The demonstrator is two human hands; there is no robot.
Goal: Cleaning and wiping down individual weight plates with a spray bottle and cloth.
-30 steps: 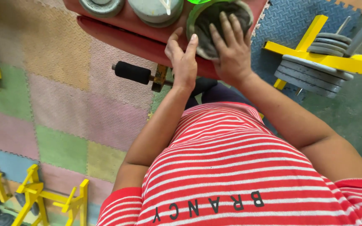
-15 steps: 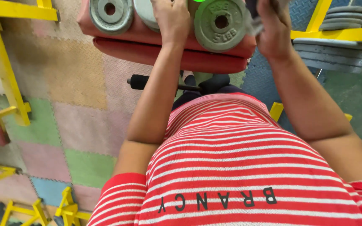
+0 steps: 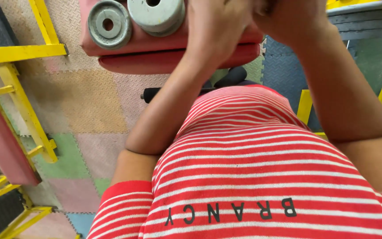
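My left hand (image 3: 215, 28) and my right hand (image 3: 288, 17) are lifted close together at the top of the head view, large and blurred. They are over the red padded bench (image 3: 164, 48). Whatever is between them is hidden by the hands and cut off by the frame's top edge. Two grey round weight plates lie flat on the bench to the left of my hands: a smaller one (image 3: 109, 24) and a paler one (image 3: 155, 13). My red and white striped shirt fills the lower half of the view.
A yellow metal frame (image 3: 18, 53) and a red pad (image 3: 1, 141) stand at the left. A black handle (image 3: 155, 94) sticks out under the bench. Grey stacked plates (image 3: 368, 22) on a yellow stand sit at the upper right. Coloured foam tiles (image 3: 89, 106) cover the floor.
The view has tilted and moved closer to the bench. My hands have risen toward the camera, and the third grey plate they were on a second ago is out of sight behind them.
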